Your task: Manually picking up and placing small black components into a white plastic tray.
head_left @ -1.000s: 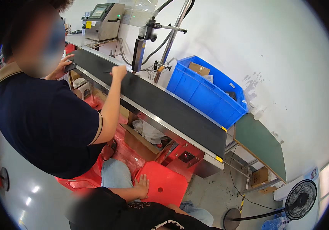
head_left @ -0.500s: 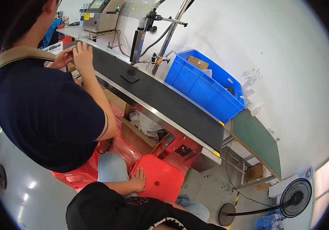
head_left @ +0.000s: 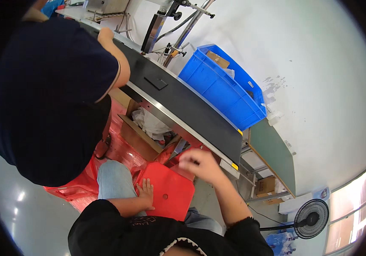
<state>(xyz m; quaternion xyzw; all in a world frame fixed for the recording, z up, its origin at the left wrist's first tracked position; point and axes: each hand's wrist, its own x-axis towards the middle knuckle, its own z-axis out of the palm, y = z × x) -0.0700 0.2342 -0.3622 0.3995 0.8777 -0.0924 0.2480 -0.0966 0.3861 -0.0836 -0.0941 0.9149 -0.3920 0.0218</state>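
Beside the left part of the conveyor belt (head_left: pixel 187 104), a co-worker in a navy shirt (head_left: pixel 50 102) stretches a hand (head_left: pixel 105 36) over it, probably because the body is set back from its edge. Below the belt's near edge, your left hand (head_left: pixel 146 194) lies flat, fingers spread and gripping nothing, on the red stool (head_left: pixel 172 185); it likely props you. The dark flat piece (head_left: pixel 156 82) rests on the belt, right of the co-worker's arm, apart from every hand, so the belt alone bears it. In front of the belt's right part, your right hand (head_left: pixel 202 164) is raised with bent fingers; blur and the turned palm mean I cannot tell how wide its grip is. Behind the belt stands the blue crate (head_left: pixel 223 91), perhaps kept there to save belt room.

At the belt's left end, the co-worker's body hides the other hand, and the frame cuts off the head. Your left forearm and sleeve cover part of the stool; the crate's walls, beyond the belt, conceal most contents.
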